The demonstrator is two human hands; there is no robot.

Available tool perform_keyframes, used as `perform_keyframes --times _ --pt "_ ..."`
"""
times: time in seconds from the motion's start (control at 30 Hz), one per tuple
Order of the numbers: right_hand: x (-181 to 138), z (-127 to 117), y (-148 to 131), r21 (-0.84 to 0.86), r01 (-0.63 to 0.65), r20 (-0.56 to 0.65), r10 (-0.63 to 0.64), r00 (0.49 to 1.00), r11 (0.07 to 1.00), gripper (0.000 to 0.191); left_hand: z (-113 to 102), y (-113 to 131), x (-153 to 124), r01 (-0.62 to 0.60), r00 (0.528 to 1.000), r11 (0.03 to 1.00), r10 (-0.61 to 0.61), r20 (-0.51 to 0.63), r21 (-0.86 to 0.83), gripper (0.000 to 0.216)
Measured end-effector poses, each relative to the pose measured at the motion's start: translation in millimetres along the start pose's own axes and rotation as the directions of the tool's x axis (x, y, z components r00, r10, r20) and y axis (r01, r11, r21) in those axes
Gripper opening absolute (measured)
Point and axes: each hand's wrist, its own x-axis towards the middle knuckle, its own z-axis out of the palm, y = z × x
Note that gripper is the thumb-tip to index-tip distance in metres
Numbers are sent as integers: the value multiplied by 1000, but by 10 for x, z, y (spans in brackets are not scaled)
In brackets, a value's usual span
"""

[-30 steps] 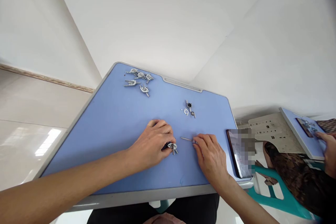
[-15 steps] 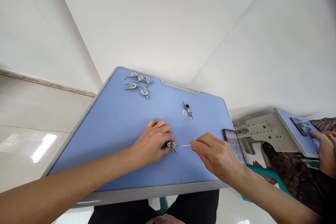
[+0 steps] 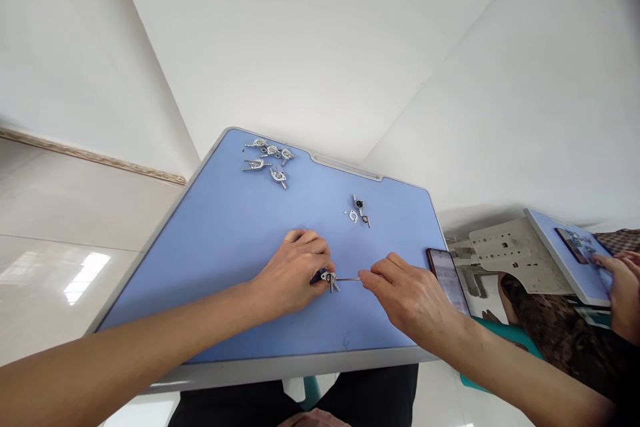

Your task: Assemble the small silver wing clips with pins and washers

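Observation:
My left hand (image 3: 299,268) is closed round a small silver metal valve (image 3: 330,278) with short pipe stubs, held low over the blue tabletop. A dark blue part shows between the fingers and the valve; most of it is hidden. From the other side, my right hand (image 3: 407,290) grips a screwdriver (image 3: 349,279). Only its thin shaft shows, pointing left with the tip at the valve's edge, and its handle is hidden in my fingers. Beyond my hands lie a valve body with a dark opening (image 3: 359,204), a flat oval plate (image 3: 353,216) and a small lever piece (image 3: 366,221).
Several similar metal valves (image 3: 273,151) lie at the table's far left corner. A phone (image 3: 448,280) rests along the right edge of the blue table (image 3: 240,227). Farther right, another person's hand (image 3: 623,283) is over a second table (image 3: 545,230). White walls stand behind.
The view has shifted slightly. My right hand has come a little closer to the valve, so less of the screwdriver shaft shows. Both hands keep their holds.

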Motion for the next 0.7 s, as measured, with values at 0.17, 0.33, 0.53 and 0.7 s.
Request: perform_keyframes --times 0.17,0.33,0.53,0.7 --pt "7 -34 7 -35 4 44 -3 999 999 29 -7 9 5 8 1000 1000 -8 0 -4 12" --pt "8 -64 -2 -25 1 22 0 1000 1000 28 0 3 3 5 1000 1000 -5 -14 -11 13" --pt "26 -66 -32 -39 12 50 -10 999 999 29 8 -7 6 1 1000 1000 -1 -13 -8 12" --pt "41 -70 -34 -46 19 47 -17 999 999 28 4 2 -6 1 1000 1000 -1 -17 -11 12"
